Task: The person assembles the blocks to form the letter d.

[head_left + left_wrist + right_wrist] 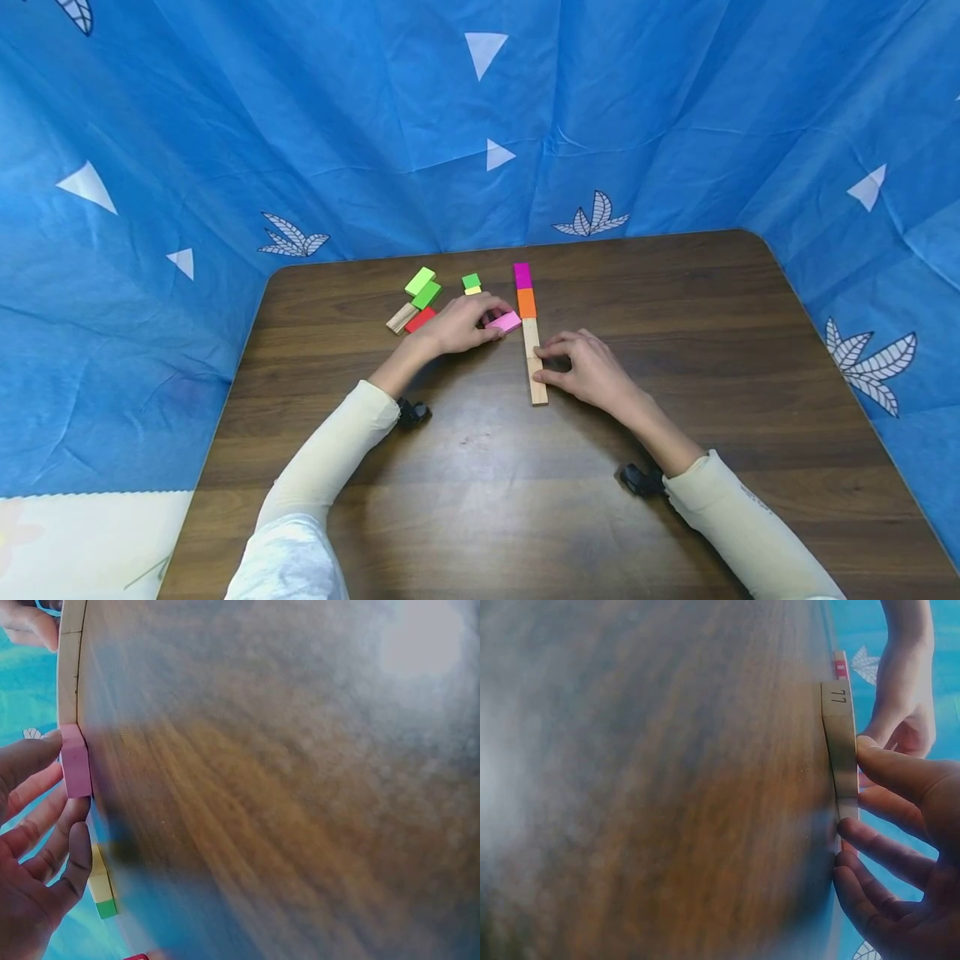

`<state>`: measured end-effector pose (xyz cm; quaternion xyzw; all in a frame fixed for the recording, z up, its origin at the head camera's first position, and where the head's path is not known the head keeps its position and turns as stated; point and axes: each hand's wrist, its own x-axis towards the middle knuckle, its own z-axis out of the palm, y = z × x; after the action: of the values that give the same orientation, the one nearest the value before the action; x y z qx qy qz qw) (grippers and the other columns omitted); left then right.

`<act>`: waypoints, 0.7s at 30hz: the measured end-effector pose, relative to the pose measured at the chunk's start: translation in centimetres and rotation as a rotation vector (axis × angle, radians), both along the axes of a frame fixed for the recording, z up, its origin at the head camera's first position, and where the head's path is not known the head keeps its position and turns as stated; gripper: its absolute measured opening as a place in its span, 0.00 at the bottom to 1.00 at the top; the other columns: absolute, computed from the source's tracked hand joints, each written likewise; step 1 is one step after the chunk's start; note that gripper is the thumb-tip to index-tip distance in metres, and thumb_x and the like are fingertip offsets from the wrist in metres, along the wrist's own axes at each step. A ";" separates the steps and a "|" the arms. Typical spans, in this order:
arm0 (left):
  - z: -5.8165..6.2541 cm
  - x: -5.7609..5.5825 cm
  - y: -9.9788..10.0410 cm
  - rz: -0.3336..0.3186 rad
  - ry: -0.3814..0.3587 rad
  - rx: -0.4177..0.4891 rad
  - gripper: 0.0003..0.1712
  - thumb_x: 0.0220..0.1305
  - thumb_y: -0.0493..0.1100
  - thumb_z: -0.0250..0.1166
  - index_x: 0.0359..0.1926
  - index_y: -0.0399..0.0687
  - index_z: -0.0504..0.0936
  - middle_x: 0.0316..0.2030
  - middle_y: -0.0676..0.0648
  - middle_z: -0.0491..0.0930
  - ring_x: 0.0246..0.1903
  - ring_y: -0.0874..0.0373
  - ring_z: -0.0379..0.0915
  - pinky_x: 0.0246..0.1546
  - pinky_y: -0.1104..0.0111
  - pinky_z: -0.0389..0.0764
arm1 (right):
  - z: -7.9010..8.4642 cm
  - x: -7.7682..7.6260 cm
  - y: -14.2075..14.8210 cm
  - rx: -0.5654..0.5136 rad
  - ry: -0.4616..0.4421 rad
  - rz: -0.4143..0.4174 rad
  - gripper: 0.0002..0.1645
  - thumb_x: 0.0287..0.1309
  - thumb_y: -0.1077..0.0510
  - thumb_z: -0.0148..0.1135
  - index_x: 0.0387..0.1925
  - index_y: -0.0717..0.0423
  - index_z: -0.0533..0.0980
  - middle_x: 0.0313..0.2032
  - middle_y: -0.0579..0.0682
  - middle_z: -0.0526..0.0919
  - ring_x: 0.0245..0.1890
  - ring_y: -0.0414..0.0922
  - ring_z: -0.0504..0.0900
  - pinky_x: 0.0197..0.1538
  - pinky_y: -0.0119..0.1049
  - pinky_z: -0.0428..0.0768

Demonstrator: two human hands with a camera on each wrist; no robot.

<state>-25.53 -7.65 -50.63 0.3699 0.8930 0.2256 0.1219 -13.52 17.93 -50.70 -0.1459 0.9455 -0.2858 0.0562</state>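
My left hand (457,323) pinches a pink wooden block (503,322) between thumb and fingers, just left of a straight row of blocks. The left wrist view shows this pink block (76,761) with fingertips at both its ends. In the row, a magenta block (522,276) lies farthest away, then an orange block (527,303), then plain wooden blocks (531,337) toward me. My right hand (588,371) is at the row's right side, thumb and fingertips touching the plain blocks around their joint. Dark digits mark the nearest plain block (840,739) in the right wrist view.
Left of the row lie a lime block (420,281), a green block (427,295), a plain block (402,317) and a red block (420,319). A smaller green piece (471,281) and a yellow one (472,291) sit behind my left hand. Blue cloth (405,108) surrounds the table.
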 end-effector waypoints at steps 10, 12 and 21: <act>0.0 0.1 0.1 -0.004 -0.010 -0.002 0.22 0.74 0.49 0.70 0.65 0.53 0.83 0.52 0.51 0.85 0.50 0.59 0.82 0.54 0.61 0.84 | 0.0 0.0 0.0 0.001 0.010 0.006 0.27 0.60 0.43 0.80 0.59 0.47 0.88 0.58 0.52 0.90 0.62 0.56 0.82 0.68 0.62 0.77; 0.0 0.1 0.1 -0.003 -0.010 -0.003 0.22 0.74 0.49 0.70 0.65 0.54 0.82 0.52 0.51 0.85 0.50 0.59 0.82 0.54 0.61 0.84 | 0.0 0.0 0.0 -0.001 0.010 0.005 0.27 0.60 0.43 0.80 0.59 0.47 0.88 0.59 0.52 0.90 0.62 0.56 0.82 0.69 0.62 0.77; 0.1 0.3 0.1 -0.004 -0.011 -0.008 0.22 0.74 0.48 0.70 0.65 0.53 0.82 0.51 0.50 0.85 0.49 0.58 0.82 0.53 0.60 0.84 | 0.0 0.1 0.0 -0.004 0.001 0.002 0.27 0.61 0.43 0.80 0.59 0.48 0.88 0.59 0.52 0.89 0.62 0.56 0.82 0.69 0.63 0.76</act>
<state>-25.26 -7.59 -50.53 0.3699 0.8925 0.2239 0.1285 -13.46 17.95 -50.69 -0.1471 0.9447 -0.2877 0.0558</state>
